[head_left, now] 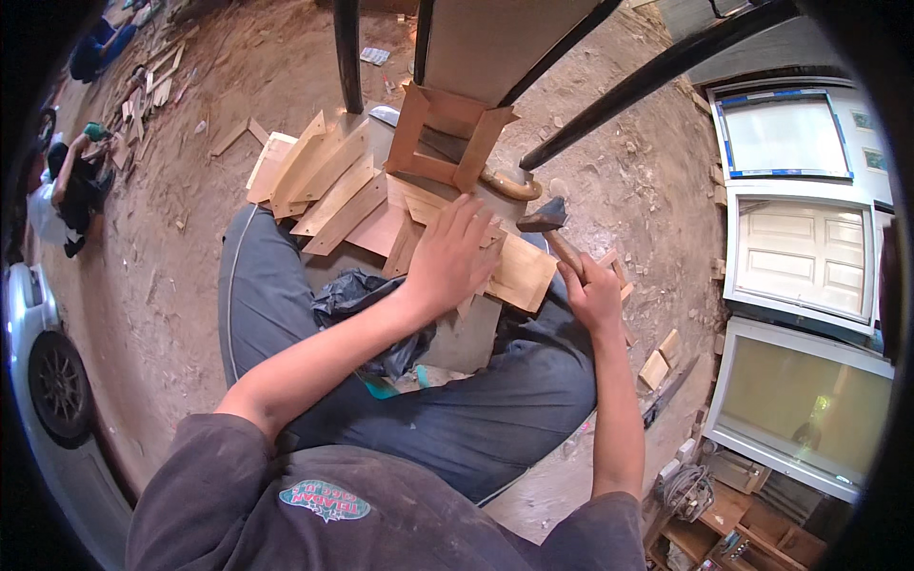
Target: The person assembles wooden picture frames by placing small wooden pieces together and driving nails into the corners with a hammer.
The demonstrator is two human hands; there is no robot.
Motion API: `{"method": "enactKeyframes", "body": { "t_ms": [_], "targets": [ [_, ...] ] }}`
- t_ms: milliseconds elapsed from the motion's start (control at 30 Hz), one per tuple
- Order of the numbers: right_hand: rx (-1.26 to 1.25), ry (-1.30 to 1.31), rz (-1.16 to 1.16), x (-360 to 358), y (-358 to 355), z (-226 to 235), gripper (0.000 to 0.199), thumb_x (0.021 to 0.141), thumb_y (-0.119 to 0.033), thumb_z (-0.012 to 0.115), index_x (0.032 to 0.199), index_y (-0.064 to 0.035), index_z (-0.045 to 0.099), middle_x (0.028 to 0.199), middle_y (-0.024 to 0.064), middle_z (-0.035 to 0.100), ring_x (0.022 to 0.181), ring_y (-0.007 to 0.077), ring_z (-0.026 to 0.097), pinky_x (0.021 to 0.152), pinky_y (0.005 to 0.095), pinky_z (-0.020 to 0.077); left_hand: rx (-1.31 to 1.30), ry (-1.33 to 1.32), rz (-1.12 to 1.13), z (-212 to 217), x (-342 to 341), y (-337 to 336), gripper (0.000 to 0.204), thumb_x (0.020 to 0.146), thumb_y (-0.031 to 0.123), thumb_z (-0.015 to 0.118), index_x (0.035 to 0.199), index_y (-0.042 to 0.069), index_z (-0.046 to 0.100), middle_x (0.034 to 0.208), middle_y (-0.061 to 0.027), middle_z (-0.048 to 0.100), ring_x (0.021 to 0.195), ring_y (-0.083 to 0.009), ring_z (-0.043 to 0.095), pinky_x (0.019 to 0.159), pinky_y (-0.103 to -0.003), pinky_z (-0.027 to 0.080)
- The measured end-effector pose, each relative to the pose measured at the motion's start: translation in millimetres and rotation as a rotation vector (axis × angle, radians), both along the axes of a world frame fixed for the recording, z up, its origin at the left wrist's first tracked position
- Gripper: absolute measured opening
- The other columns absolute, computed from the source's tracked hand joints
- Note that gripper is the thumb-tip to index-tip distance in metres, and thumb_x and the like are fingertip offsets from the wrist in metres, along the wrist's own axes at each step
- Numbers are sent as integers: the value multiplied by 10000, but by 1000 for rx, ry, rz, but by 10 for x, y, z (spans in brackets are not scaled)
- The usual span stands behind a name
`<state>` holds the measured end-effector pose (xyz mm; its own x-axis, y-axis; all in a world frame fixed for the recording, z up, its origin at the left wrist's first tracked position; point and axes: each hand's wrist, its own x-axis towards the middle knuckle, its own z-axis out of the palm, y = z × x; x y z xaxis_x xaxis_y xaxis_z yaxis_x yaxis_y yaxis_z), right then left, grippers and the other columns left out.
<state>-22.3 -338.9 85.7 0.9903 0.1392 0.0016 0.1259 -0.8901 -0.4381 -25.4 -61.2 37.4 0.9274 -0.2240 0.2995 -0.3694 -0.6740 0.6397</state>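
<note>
The left hand (447, 262) lies spread flat, pinning a pale mitred wooden slat (514, 271) steady at twelve o'clock of the knees, while the right hand (592, 295) grips closed around a wooden-handled steel hammer (552, 228), raised ready.

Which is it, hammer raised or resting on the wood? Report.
Raised. The right hand grips the hammer handle, its head above the wooden piece under the left hand.

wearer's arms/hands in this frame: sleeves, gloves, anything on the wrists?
Both forearms are bare from above the elbow down. The left hand and right hand wear no gloves, and no watch, band or ring shows. Short dark grey sleeves of a T-shirt end at the upper arms; the shirt carries a teal and white oval patch on the chest.
</note>
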Motion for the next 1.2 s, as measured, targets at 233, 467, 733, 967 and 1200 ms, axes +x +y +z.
{"method": "enactKeyframes", "body": {
  "t_ms": [233, 467, 733, 967, 1200],
  "targets": [
    [40, 8, -13, 36, -22, 13, 387, 972, -360, 740, 824, -26, 611, 685, 241, 626, 669, 480, 637, 587, 528, 465, 486, 97, -12, -253, -426, -107, 904, 1023, 518, 536, 1634, -86, 253, 1735, -247, 208, 1633, -376, 149, 1328, -505, 100],
    [14, 43, 26, -3, 28, -10, 400, 973, -405, 738, 860, -40, 622, 687, 238, 635, 684, 471, 655, 602, 532, 481, 502, 47, 11, -367, -255, -173, 888, 1039, 524, 497, 1633, -90, 257, 1738, -261, 193, 1638, -386, 122, 1329, -510, 77],
    [55, 82, 25, 39, 136, -71, 421, 976, -421, 734, 864, -33, 616, 692, 255, 637, 695, 495, 648, 596, 545, 480, 440, 24, 52, -422, -228, -214, 860, 1023, 497, 525, 1622, -78, 300, 1735, -250, 211, 1640, -365, 128, 1330, -499, 71],
    [76, 114, 11, 58, 116, -86, 426, 989, -407, 722, 871, -14, 608, 693, 272, 617, 691, 509, 626, 592, 540, 458, 395, 44, 6, -367, -251, -193, 866, 1020, 481, 528, 1643, -62, 269, 1741, -250, 196, 1630, -384, 154, 1318, -536, 68],
    [113, 130, -36, 76, 79, -98, 429, 989, -390, 725, 860, 1, 606, 701, 278, 609, 698, 522, 610, 596, 535, 448, 416, -70, -76, -386, -356, -259, 763, 993, 304, 534, 1650, -8, 305, 1733, -196, 269, 1608, -366, 244, 1315, -522, 77]
  ]
}}
